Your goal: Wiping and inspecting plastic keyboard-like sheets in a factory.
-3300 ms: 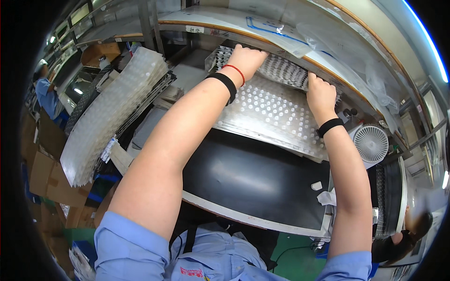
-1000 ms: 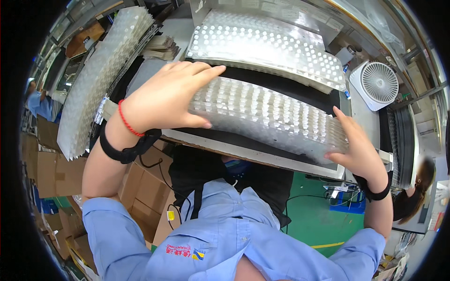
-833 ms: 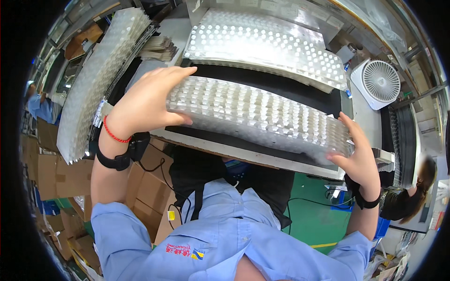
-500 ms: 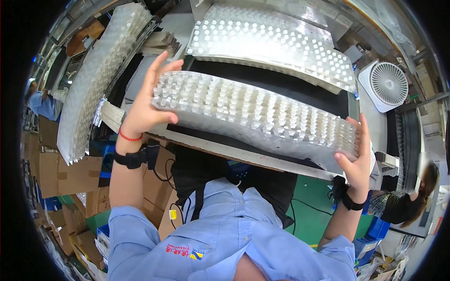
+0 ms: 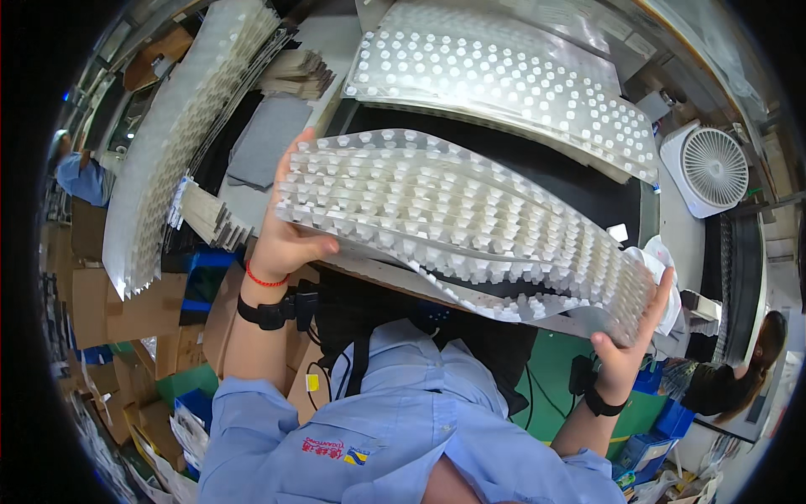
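Fingers (image 5: pixel 662 296) parted to the stack's thickness, my left hand (image 5: pixel 290 235) and right hand (image 5: pixel 628 349) clasp opposite ends of a studded clear-sheet stack (image 5: pixel 453 193), tilted above the black work surface (image 5: pixel 588 193), likely braced endwise because its lower layers sag mid-span.

Left fingers (image 5: pixel 312 247) and right fingers (image 5: pixel 662 297) grip, well apart.

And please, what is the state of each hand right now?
Left hand: holding the left end of the trays.
Right hand: holding the right end of the trays.
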A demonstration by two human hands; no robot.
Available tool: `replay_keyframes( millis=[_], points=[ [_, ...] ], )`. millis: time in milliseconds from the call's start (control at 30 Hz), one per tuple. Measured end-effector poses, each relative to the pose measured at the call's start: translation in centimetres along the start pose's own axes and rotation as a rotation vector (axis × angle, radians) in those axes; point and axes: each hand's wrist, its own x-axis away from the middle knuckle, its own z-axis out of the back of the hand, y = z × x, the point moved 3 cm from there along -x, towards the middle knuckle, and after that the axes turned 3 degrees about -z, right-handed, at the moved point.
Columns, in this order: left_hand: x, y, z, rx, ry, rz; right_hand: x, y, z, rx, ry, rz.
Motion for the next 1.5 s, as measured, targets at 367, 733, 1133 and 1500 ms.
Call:
replay_keyframes(
  millis=[367, 733, 1133, 1500],
  points=[
    [0.8, -0.5, 0.7, 0.085, 0.020, 0.105, 0.6, 2.3, 0.1, -0.198, 0.057, -0.073],
    [3.3, -2.1, 4.6, -0.252, 0.043, 0.320, -0.1, 3.2, 0.6, -0.156, 0.028, -0.075],
    [2.3, -1.4, 3.8, -0.259, 0.126, 0.253, 1.8, 4.6, 1.5, -0.027, 0.131, -0.153],
    [3.0, -1.1, 3.7, -0.147, 0.103, 0.453, 3.5, 6.7, 4.7, 0.324, -0.122, -0.012]
  ],
)
